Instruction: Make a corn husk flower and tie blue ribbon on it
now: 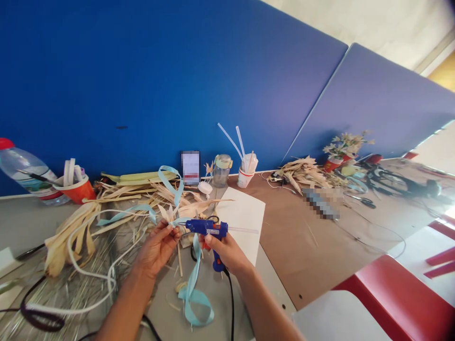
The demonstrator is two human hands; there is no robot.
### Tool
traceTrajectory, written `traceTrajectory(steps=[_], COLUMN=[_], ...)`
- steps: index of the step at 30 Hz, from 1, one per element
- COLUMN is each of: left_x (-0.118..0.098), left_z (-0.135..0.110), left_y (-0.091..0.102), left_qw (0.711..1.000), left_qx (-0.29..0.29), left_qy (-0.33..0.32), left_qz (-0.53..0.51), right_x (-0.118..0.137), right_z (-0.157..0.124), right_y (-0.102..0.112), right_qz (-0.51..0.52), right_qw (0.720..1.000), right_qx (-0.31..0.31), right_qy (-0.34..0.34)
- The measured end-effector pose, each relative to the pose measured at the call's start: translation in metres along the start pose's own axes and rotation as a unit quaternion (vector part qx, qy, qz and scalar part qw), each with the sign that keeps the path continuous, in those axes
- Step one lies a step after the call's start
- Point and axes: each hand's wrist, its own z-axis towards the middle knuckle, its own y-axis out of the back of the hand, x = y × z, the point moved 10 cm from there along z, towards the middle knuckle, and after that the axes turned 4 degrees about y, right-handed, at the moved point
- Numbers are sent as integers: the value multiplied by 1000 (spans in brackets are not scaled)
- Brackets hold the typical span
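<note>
My right hand is wrapped round the grip of a blue hot glue gun, whose nozzle points left. A clear glue stick sticks out of its back end. The fingers of my left hand pinch a pale corn husk flower by its base, close to the nozzle; whether the two touch I cannot tell. Light blue ribbon runs from beside the flower and hangs down to a loop on the table. More of the blue ribbon curls up behind the flower.
Dried corn husks and a white cable lie at left. Along the blue partition stand a bottle, an orange cup, a phone, a glass jar and a cup of glue sticks. White paper lies behind my right hand.
</note>
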Motion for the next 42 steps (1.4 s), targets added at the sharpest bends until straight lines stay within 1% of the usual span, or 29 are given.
traceTrajectory(steps=[2,6,11,15,22,24,29,31,37,40,42], left_x=[0,1,0,0,0,0,2,2,1,0,2], left_z=[0,-1,-1,-2,-4,-4,-4,-4,-3,-3,-3], left_y=[0,-1,4,4,-1,-1,-1,-1,1,0,1], left_qw=[1000,1000,1000,999,999,999,999,999,999,999,999], left_qx=[-3,-2,-22,-33,-33,-33,-30,-33,-37,-32,-41], left_qy=[-1,2,-3,1,-3,0,7,7,0,-3,1], left_qz=[0,-3,0,11,19,20,12,13,12,7,8], right_x=[0,-3,10,13,22,20,12,11,17,17,14], right_z=[0,0,-1,-1,-2,-2,-2,-2,-3,-4,-4], right_y=[-1,-3,-13,-16,-16,-14,-3,-4,-12,-10,-8], right_qz=[-26,-48,-78,-87,-103,-112,-138,-138,-129,-136,-134], right_qw=[1000,999,996,995,992,991,988,988,989,988,988], right_qx=[1,-8,15,19,5,-1,-40,-40,-13,-23,-35], right_qy=[10,3,43,39,72,73,59,60,65,67,66])
